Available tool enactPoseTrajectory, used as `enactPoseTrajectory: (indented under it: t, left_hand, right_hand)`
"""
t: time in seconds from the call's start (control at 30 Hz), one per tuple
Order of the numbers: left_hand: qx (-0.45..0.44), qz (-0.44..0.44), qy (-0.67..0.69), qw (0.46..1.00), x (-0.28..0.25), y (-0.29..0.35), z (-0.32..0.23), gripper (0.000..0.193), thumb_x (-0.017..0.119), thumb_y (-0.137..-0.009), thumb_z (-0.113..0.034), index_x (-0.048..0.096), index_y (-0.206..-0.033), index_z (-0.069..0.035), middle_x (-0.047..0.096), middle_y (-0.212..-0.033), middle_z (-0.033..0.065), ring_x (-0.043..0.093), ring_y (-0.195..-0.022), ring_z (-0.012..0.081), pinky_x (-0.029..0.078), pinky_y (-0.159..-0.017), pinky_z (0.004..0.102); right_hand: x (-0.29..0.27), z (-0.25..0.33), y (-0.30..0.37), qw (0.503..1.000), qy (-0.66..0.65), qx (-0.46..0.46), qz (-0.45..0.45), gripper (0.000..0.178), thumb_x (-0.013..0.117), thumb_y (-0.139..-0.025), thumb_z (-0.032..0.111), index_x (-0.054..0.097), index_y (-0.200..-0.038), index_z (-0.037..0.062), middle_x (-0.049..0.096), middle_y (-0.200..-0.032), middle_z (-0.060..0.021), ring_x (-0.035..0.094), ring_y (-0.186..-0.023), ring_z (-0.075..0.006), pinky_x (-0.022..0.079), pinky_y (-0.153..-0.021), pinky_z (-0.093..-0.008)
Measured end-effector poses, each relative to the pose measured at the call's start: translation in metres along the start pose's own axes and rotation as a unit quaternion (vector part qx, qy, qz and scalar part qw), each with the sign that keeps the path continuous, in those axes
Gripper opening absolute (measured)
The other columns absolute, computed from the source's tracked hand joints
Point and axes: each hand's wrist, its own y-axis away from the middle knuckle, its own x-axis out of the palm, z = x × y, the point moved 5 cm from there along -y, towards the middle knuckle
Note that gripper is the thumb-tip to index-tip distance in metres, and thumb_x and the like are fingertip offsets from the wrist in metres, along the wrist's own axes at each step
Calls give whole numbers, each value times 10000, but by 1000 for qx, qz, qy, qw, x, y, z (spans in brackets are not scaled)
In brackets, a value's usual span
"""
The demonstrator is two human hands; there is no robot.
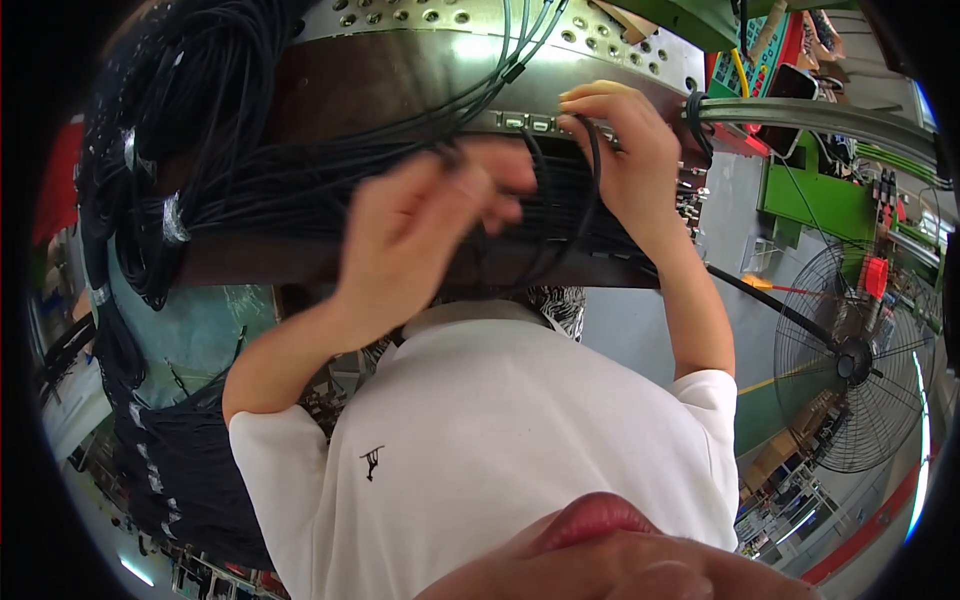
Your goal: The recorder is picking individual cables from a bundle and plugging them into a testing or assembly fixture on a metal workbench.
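Observation:
My right hand [635, 150] is closed on a black cable [597, 165], its fingertips at the right part of a metal strip with small rectangular sockets [515, 122]. The cable hangs down from these fingers in a loop. To the left, my left hand [420, 225] is raised over a bundle of black cables [300, 190], its fingers partly bent and smeared by motion. Whether it holds anything is hidden by the blur. Several thin cables [470, 105] run over the bench top just beyond the left hand.
A perforated metal plate [400, 17] lies along the far side of the dark bench [335, 85]. Thick coils of black cable [215, 75] hang at the left, bound with shiny wrap [174, 220]. At the right are a metal rail [820, 115], a green frame [815, 195] and a large fan [852, 362].

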Motion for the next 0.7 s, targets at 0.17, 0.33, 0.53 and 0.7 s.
enactPoseTrajectory:
  t: [0.17,0.33,0.53,0.7]
  left_hand:
    - [-26,155,120,980,-6,2,-49,570,163,-1056,-333,500,-1179,111,532,-478,94,442,-344,153,401,-363,276]
    - [-199,125,90,968,28,6,7,521,307,-1035,-320,595,-1129,104,579,-519,124,465,-382,142,402,-414,246]
    - [-245,177,88,949,41,8,11,510,310,-1050,-314,579,-1181,100,614,-598,120,522,-451,130,438,-465,236]
    - [3,116,-104,988,18,2,-16,529,289,-1067,-334,564,-1254,76,650,-713,96,586,-555,138,494,-548,240]
  right_hand:
    - [13,-10,10,987,-62,121,82,147,663,-784,-29,622,-887,68,667,-879,-47,652,-759,-258,518,-651,-346]
    - [13,-3,6,991,41,53,115,211,698,-776,65,626,-963,129,653,-904,-32,634,-791,-262,506,-653,-355]
    - [-19,39,1,977,116,-179,-12,315,722,-698,31,640,-999,72,640,-947,-49,629,-840,-241,504,-707,-349]
    - [-23,4,18,987,127,-100,6,287,656,-655,-34,628,-929,44,624,-929,-64,613,-874,-260,507,-727,-349]
